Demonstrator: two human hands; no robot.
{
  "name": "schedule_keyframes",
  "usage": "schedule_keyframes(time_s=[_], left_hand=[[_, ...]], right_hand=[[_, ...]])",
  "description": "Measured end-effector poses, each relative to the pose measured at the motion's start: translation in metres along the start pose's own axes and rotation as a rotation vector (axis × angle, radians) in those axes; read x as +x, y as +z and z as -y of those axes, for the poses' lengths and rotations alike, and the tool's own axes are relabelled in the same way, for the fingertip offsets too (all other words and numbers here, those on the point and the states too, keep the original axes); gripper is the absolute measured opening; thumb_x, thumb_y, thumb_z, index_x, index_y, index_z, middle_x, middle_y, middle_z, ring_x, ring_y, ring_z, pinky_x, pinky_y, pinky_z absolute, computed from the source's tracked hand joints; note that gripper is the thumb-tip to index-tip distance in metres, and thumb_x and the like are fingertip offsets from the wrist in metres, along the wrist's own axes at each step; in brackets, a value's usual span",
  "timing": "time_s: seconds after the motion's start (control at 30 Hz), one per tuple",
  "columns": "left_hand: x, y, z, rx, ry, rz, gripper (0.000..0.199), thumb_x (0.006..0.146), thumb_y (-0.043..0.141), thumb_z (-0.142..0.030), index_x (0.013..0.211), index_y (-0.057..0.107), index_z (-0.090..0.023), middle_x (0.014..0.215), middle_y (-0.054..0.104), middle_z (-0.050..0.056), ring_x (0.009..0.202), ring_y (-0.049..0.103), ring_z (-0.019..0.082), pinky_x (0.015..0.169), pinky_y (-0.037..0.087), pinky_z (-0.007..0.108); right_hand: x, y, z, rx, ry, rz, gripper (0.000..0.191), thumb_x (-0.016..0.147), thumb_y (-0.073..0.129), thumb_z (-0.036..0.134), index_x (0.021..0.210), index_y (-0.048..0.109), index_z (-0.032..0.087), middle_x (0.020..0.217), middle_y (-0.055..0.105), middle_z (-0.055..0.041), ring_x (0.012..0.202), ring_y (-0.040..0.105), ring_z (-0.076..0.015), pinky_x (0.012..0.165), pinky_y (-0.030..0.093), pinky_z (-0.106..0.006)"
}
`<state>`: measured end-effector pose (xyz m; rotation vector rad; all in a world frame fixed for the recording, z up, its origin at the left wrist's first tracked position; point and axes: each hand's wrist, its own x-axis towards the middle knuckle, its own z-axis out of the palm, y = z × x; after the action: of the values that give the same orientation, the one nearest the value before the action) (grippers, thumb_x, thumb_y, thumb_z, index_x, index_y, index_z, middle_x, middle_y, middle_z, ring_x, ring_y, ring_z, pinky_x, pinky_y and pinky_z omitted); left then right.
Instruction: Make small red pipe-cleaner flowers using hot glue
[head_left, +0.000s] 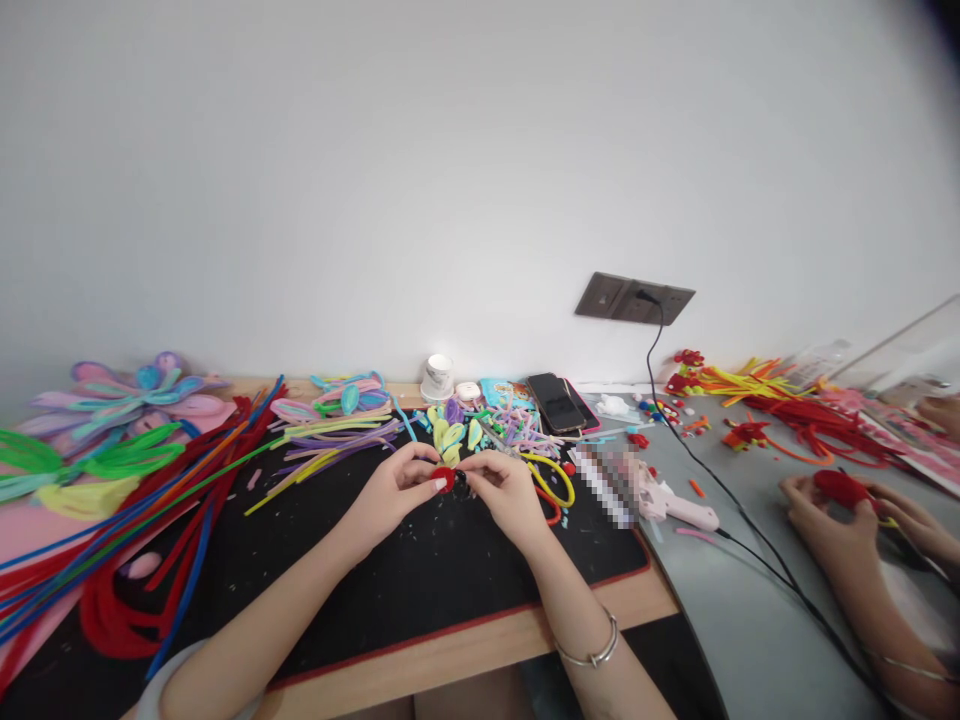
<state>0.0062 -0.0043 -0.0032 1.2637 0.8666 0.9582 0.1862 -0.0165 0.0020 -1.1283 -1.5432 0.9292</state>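
Both hands (437, 482) pinched a small red piece (445, 479) above the black mat (337, 570); fuzzy stems (337, 440) lay beyond.

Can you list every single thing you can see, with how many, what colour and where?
Fuzzy sticks: many, mixed colours, left, middle and far right
Fuzzy flower: one big, pink-purple-blue, far left
Cup: one, white, by the wall
Phones: two, dark, overlapping, right of cup
Socket panel: one, dark, on wall
Cable: black, from socket, over grey table
Handled tool: one, pale pink, right
Mat: one, black, red edge, middle
Small bits: too many to count
Neighbour's hands: two, far right
Red fuzzy piece: one, in left fingers
Bracelet: one, silver, right wrist
Left hand, right hand: middle
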Motion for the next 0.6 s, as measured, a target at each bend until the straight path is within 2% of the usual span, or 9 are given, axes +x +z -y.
schedule_keyframes(time_s=[0.2,0.37,0.43,0.5,0.6], left_hand=[[0.0,0.001,-0.002,0.017,0.024,-0.025,0.019,0.072,0.069,-0.028,0.086,0.058,-0.021,0.076,0.068,0.0,0.074,0.061,0.016,0.071,0.041,0.025],[-0.001,0.001,-0.004,-0.018,0.002,-0.115,0.021,0.068,0.072,-0.029,0.084,0.061,-0.021,0.077,0.07,0.001,0.072,0.061,0.017,0.069,0.041,0.026],[0.0,0.0,-0.003,-0.022,-0.006,-0.135,0.023,0.067,0.073,-0.029,0.085,0.062,-0.021,0.079,0.071,0.002,0.073,0.062,0.018,0.069,0.041,0.026],[0.0,0.0,-0.002,-0.031,-0.014,-0.135,0.024,0.067,0.073,-0.029,0.086,0.062,-0.021,0.08,0.071,0.002,0.074,0.062,0.018,0.069,0.041,0.026],[0.001,0.0,0.0,-0.058,-0.032,-0.113,0.024,0.068,0.073,-0.029,0.088,0.061,-0.021,0.08,0.071,0.002,0.074,0.061,0.016,0.069,0.041,0.026]], right_hand=[[0.001,-0.001,-0.001,0.021,0.024,-0.025,0.013,0.076,0.057,0.019,0.082,0.068,0.018,0.066,0.061,-0.0001,0.055,0.053,-0.0118,0.053,0.043,-0.023],[-0.003,-0.019,0.001,-0.131,-0.022,-0.224,0.015,0.077,0.053,0.018,0.088,0.063,0.018,0.056,0.044,0.0058,0.049,0.042,-0.0101,0.049,0.035,-0.022],[-0.011,-0.038,0.006,-0.266,-0.023,-0.266,0.018,0.077,0.05,0.017,0.091,0.061,0.018,0.056,0.042,0.0059,0.049,0.042,-0.0108,0.05,0.035,-0.022],[-0.022,-0.067,0.012,-0.423,-0.012,-0.269,0.026,0.077,0.047,0.017,0.1,0.06,0.018,0.063,0.049,0.003,0.055,0.048,-0.0128,0.053,0.04,-0.023],[-0.042,-0.126,0.013,-0.707,0.038,-0.286,0.039,0.074,0.045,0.015,0.111,0.057,0.017,0.093,0.062,-0.0076,0.08,0.059,-0.0194,0.067,0.047,-0.029]])
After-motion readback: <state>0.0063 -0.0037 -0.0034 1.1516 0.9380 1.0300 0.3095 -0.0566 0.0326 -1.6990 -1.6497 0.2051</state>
